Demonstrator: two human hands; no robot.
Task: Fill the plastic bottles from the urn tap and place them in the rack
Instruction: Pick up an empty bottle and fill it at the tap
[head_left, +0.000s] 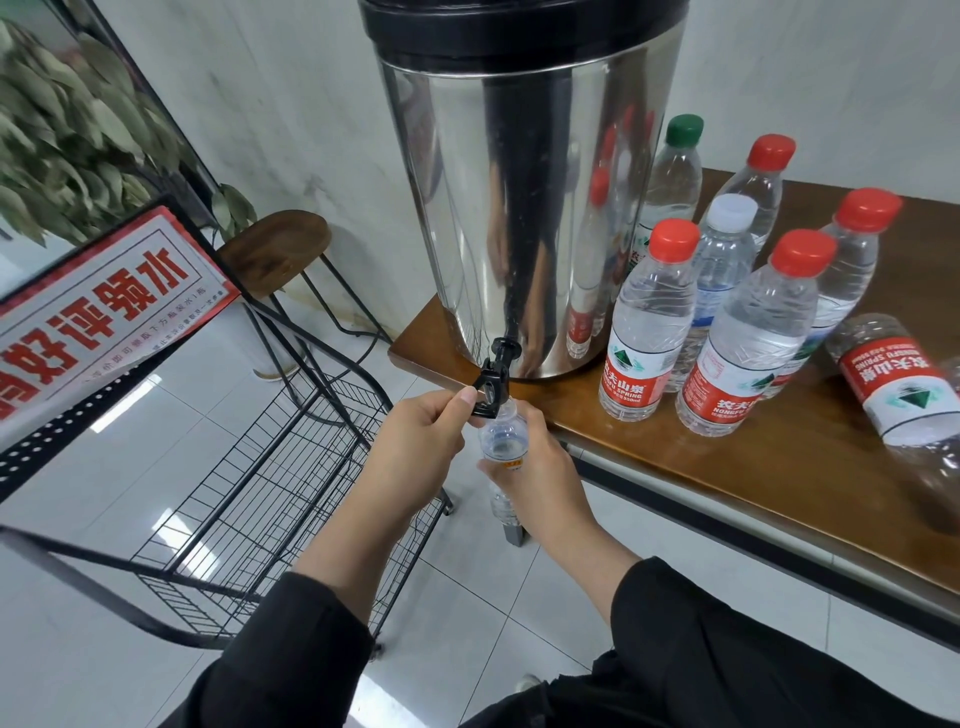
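Observation:
A tall steel urn (519, 208) stands on the corner of a brown table (753, 457). Its black tap (491, 382) juts over the table edge. My left hand (415, 447) pinches the tap lever. My right hand (540, 473) grips a clear uncapped plastic bottle (503, 441) upright, its mouth right under the spout. Its lower part is hidden behind my fingers. The black wire rack (270, 488) stands on the floor to the left, its visible shelf holding no bottles.
Several capped bottles (727, 312) stand on the table right of the urn, and one lies on its side (904, 395) near the right edge. A red-and-white sign (98, 306) tops the rack. A wooden stool (280, 249) and a plant stand behind it.

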